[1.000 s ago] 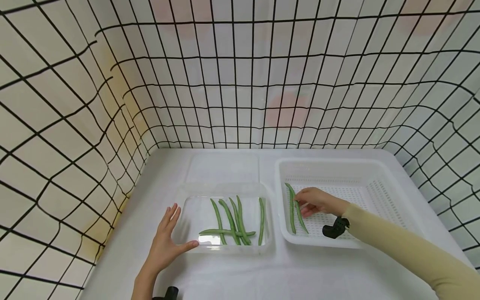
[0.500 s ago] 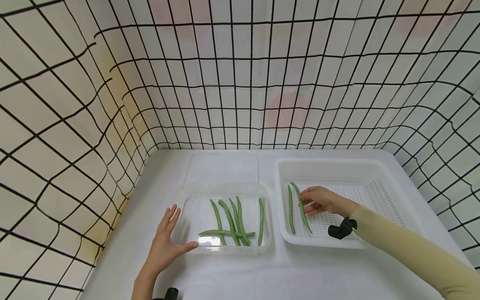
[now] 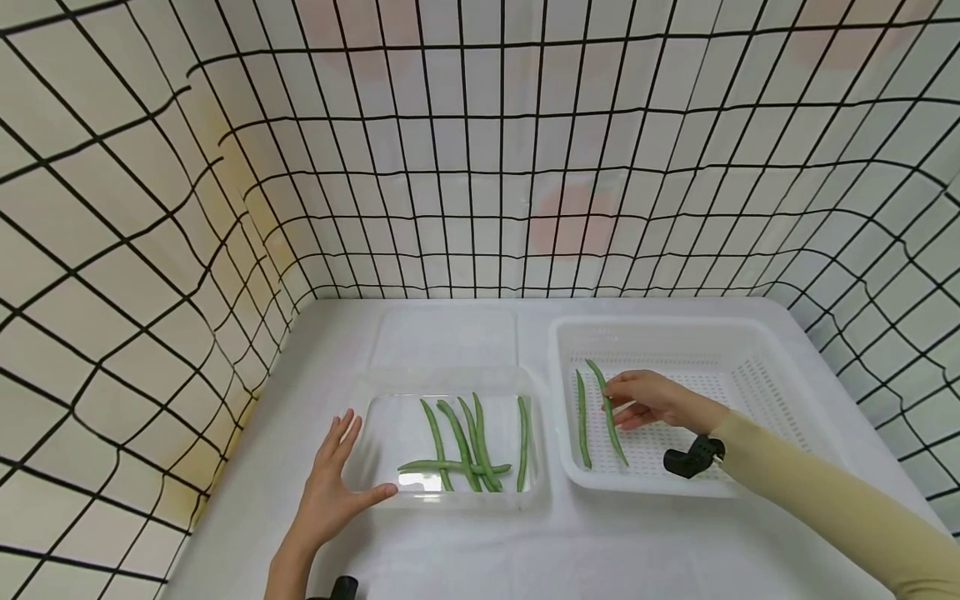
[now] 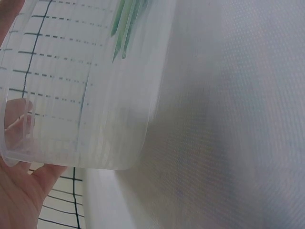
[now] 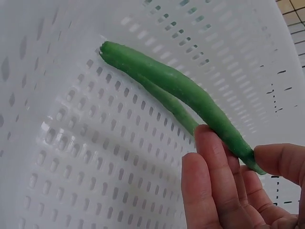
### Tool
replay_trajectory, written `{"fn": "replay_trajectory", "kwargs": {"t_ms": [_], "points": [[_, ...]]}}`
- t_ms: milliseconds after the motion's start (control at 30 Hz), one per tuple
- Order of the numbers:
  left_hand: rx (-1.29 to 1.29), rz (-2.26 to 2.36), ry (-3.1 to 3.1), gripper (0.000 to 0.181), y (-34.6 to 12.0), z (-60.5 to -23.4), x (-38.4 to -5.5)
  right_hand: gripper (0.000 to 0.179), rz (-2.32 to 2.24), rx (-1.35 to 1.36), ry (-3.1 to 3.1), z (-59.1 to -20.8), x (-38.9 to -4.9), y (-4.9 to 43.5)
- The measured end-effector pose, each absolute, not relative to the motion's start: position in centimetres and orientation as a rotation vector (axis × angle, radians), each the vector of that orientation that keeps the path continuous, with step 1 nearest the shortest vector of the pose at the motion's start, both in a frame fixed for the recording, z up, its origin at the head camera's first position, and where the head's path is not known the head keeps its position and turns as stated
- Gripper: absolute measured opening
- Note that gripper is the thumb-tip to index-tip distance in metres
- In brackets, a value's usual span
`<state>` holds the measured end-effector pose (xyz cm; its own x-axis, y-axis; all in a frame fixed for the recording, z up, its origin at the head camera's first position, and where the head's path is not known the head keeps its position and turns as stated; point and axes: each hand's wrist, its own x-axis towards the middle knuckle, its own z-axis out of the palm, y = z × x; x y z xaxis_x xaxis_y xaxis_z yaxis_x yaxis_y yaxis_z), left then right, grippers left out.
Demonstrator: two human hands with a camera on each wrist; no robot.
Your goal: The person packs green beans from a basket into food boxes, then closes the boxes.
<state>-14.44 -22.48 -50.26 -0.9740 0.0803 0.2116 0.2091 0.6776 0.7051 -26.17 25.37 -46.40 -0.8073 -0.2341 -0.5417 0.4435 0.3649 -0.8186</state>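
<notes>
My right hand [image 3: 651, 398] pinches a green bean [image 3: 609, 417] between thumb and fingers, over the white perforated basket [image 3: 675, 490]. In the right wrist view the held green bean [image 5: 176, 81] slants up past the fingertips. A second green bean [image 3: 582, 421] lies to its left in the basket, partly hidden behind the held one in the wrist view. My left hand [image 3: 327, 487] is spread at the left side of a clear plastic container [image 3: 480, 500], its thumb at the front rim. Several green beans [image 3: 465, 446] lie inside that container, one crosswise; another green bean [image 3: 522, 442] lies apart at its right.
A clear flat lid [image 3: 446, 333] lies on the white-covered table [image 3: 480, 558] behind the container. Black wire mesh [image 3: 495, 167] stands round the back and both sides. The basket and container stand side by side with a narrow gap between them.
The right hand has shifted slightly right with its green bean, moving it away from the other bean in the basket. My left hand stays where it was.
</notes>
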Motion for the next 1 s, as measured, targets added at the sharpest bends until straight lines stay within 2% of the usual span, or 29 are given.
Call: {"fn": "replay_trajectory", "kwargs": {"t_ms": [300, 467, 700, 1000], "points": [[-0.227, -1.181, -2.723, 0.110, -22.6, -50.3, -14.4, 0.046, -1.569, 0.123, 2.026, -44.8, -25.7, 24.7], [-0.227, -1.184, -2.723, 0.111, -22.6, -50.3, -14.4, 0.042, -1.637, 0.029, 2.041, -43.1, -25.1, 23.2], [-0.221, -1.195, -2.735, 0.111, -22.5, -50.1, -14.4, 0.037, -1.688, -0.056, 2.000, -41.2, -24.1, 19.8], [-0.216, -1.199, -2.741, 0.112, -22.5, -50.1, -14.5, 0.037, -1.637, -0.130, 1.916, -41.2, -23.0, 14.7]]}}
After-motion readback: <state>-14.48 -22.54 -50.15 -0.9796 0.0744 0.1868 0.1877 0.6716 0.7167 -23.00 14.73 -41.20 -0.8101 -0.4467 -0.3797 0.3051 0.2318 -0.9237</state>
